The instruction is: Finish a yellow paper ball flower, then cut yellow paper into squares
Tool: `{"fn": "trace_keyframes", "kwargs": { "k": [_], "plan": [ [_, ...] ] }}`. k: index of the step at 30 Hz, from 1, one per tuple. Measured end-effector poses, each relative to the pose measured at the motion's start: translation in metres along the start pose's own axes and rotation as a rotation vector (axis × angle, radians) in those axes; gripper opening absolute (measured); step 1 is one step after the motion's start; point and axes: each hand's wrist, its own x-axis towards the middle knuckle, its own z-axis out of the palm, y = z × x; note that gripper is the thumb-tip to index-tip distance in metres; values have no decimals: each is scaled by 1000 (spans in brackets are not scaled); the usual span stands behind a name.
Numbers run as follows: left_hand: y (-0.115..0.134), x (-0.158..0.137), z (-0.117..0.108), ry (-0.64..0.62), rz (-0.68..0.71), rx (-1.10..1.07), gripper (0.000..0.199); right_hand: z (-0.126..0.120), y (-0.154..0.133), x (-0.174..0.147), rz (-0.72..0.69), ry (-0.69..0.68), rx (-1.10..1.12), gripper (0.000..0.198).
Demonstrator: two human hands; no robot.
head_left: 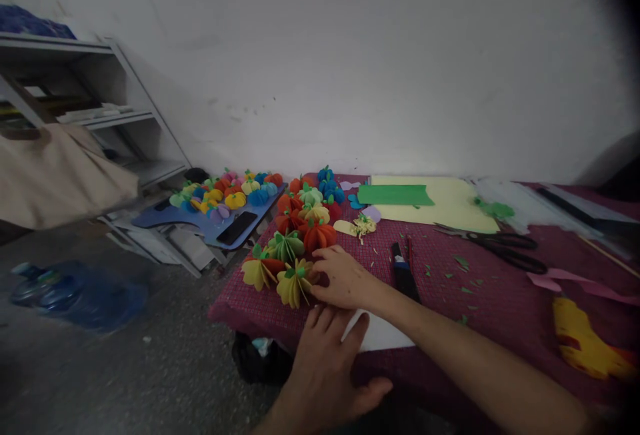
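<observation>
My right hand [345,280] reaches across the table with bent fingers and thumb at the right edge of a yellow paper pumpkin [294,284] with a green top. My left hand [326,363] is open, its fingers spread at the table's front edge, beside a white sheet [381,334] partly under my hands. Another yellow paper pumpkin [259,271], a light green paper pumpkin [286,246] and an orange paper pumpkin [319,235] stand close around my right hand. Behind them are more red and blue paper pumpkins [331,185].
A utility knife [404,274] lies right of my right hand, with scissors [493,242] farther right. Green scraps dot the red cloth [440,315]. Green paper [395,194] rests on a yellow sheet [450,202]. A blue side table [200,223] holds more pumpkins and a phone [237,228].
</observation>
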Motion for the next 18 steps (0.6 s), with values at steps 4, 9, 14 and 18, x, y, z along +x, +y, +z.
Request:
{"fn": "trace_keyframes", "kwargs": {
  "k": [4, 9, 14, 18],
  "plan": [
    [-24, -18, -18, 329, -157, 73, 23, 4, 4, 0, -6, 2, 5, 23],
    [-70, -32, -38, 342, -558, 158, 20, 9, 0, -3, 24, 21, -13, 26],
    [-88, -30, -33, 149, -633, 101, 26, 14, 0, 1, 49, 43, -27, 16],
    [-94, -28, -24, 157, -657, 51, 29, 19, 7, 5, 10, 17, -28, 12]
  ]
}}
